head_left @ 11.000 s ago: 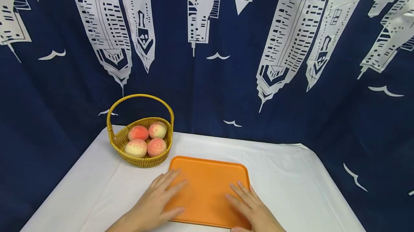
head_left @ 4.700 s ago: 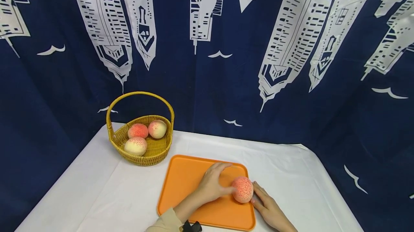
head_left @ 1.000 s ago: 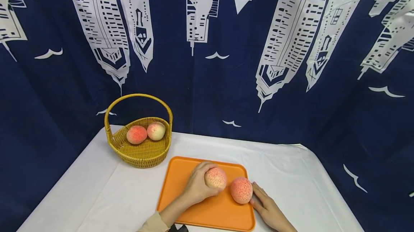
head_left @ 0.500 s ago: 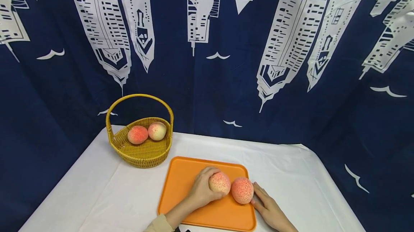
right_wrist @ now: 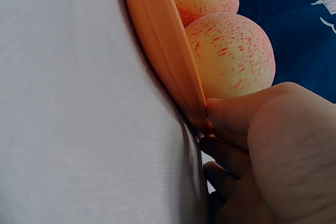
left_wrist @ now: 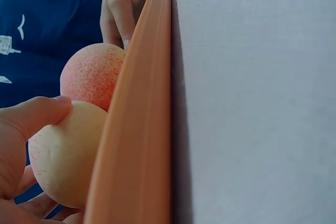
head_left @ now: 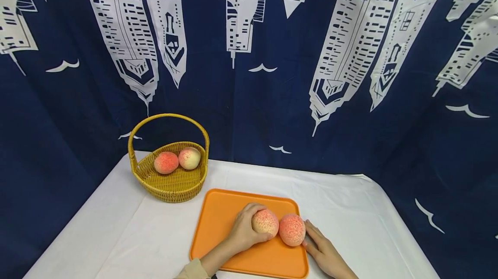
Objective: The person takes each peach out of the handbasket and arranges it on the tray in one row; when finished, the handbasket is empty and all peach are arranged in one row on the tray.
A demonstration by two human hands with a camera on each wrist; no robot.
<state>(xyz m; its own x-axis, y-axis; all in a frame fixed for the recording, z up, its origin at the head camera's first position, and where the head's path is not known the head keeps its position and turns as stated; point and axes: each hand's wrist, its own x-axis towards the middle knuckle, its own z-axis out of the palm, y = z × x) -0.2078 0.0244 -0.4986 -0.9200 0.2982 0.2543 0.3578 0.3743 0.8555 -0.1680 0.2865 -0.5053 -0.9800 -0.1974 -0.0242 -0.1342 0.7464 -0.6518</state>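
In the head view, my left hand (head_left: 246, 229) grips a pink-and-cream peach (head_left: 266, 222) over the orange tray (head_left: 225, 210), its fingers behind the peach and its thumb in front. The left wrist view shows my thumb on the pale side of that peach (left_wrist: 73, 153). Right beside it, apparently touching, a pinker peach (head_left: 292, 230) sits near the tray's right edge. My right hand (head_left: 323, 248) holds that edge; in the right wrist view the thumb lies at the tray's rim (right_wrist: 173, 51), with the other fingers on the outer side, partly in shadow.
A wicker basket (head_left: 171, 192) with a tall handle stands at the back left. It holds a red peach (head_left: 166, 162) and a paler peach (head_left: 189, 158). White cloth (head_left: 350, 214) covers the table, and a dark blue patterned curtain (head_left: 233, 110) hangs behind.
Two peaches have gone from the basket to the tray. Over the last second my left hand has moved its peach slightly right and nearer, up beside the other one. My right hand has stayed put.
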